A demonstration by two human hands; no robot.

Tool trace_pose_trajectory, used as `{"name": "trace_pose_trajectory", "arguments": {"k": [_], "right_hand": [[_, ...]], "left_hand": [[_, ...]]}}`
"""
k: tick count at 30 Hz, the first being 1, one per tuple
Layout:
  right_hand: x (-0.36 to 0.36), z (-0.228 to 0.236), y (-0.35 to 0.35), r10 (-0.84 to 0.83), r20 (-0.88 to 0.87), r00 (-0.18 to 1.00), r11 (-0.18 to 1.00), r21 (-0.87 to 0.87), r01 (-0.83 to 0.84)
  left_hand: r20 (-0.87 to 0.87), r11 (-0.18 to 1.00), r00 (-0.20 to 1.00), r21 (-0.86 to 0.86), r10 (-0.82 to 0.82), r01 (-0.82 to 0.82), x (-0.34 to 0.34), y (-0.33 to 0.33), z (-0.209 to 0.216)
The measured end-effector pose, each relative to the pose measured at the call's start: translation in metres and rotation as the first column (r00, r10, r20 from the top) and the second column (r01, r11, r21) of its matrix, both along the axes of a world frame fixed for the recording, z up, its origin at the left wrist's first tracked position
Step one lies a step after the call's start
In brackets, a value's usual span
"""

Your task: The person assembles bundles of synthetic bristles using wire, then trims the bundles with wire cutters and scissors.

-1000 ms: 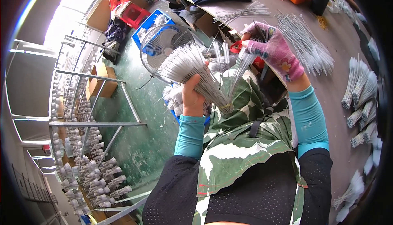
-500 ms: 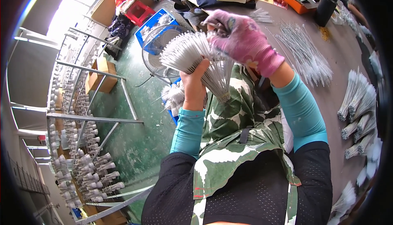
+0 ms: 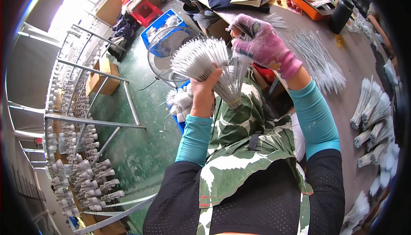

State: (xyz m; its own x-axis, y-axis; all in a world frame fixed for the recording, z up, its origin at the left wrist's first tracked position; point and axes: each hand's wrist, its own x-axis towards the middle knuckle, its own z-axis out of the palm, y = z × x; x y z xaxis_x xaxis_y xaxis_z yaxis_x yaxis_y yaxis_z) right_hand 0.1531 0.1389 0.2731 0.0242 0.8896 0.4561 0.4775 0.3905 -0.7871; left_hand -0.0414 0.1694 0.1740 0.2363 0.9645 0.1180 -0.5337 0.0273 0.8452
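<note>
My left hand (image 3: 206, 87), bare, is closed around a thick bundle of thin wire brushes (image 3: 201, 57). Their whitish ends fan out at the top, and the stems narrow to a gathered end low on the right. My right hand (image 3: 261, 42) wears a pink patterned glove with bare fingertips. It is just above the right side of the bundle, fingers curled in a pinch. Whatever lies between those fingers is too small to make out. Some brushes (image 3: 235, 78) on the bundle's right stand apart from the main fan.
Loose brushes (image 3: 319, 59) lie on the table (image 3: 299, 19) to the right, with tied bundles (image 3: 372, 102) farther along. A black bottle (image 3: 341, 13) stands beside an orange box (image 3: 310, 4). Left are a floor fan (image 3: 171, 53), a blue crate (image 3: 182, 16) and a metal rack (image 3: 98, 123).
My right hand has shifted slightly right and down relative to the view, coming a little away from the fanned ends. My left hand keeps its hold on the bundle.
</note>
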Motion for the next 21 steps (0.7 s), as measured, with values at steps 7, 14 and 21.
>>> {"name": "trace_pose_trajectory", "arguments": {"k": [7,14,21], "right_hand": [[-0.038,0.070,0.020,-0.128,0.145,0.981,0.982,0.157,0.105],[-0.034,0.029,0.044,-0.161,0.494,0.854,0.978,-0.034,0.204],[-0.011,0.013,0.030,0.125,0.320,0.939,0.979,-0.191,-0.066]], "left_hand": [[-0.128,0.990,0.991,0.135,-0.028,0.046,0.008,-0.008,0.001],[-0.014,0.993,1.000,0.114,-0.017,0.018,0.010,-0.007,-0.003],[-0.011,0.994,0.999,0.104,-0.030,0.031,0.013,-0.005,-0.009]]}}
